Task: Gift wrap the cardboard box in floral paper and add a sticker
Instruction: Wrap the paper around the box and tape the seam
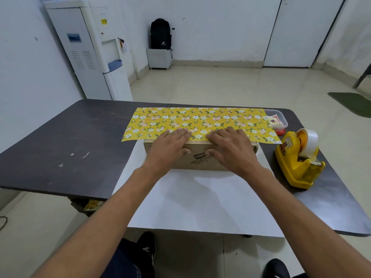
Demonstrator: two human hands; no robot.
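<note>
The cardboard box (200,159) sits at the centre of the frame on a dark table (70,137). It is plain brown with black printed lettering on the side facing the camera. Its long axis runs left to right across the frame.

The floral paper (200,119) is yellow with small white and pink flowers. It lies over the top of the box and reaches past both ends, running the same left-to-right way. Its white side (200,199) spreads from under the box toward the bottom of the frame and hangs past the table's near edge.

The left hand (170,145) and right hand (230,149) lie flat side by side with fingers straight. They press the floral edge down along the box's near top edge, and the thumbs rest on the printed side.

A yellow tape dispenser (299,159) stands just right of the white sheet. A plastic container (280,119) sits at the paper's upper right corner. Bare tabletop fills the left of the frame.
</note>
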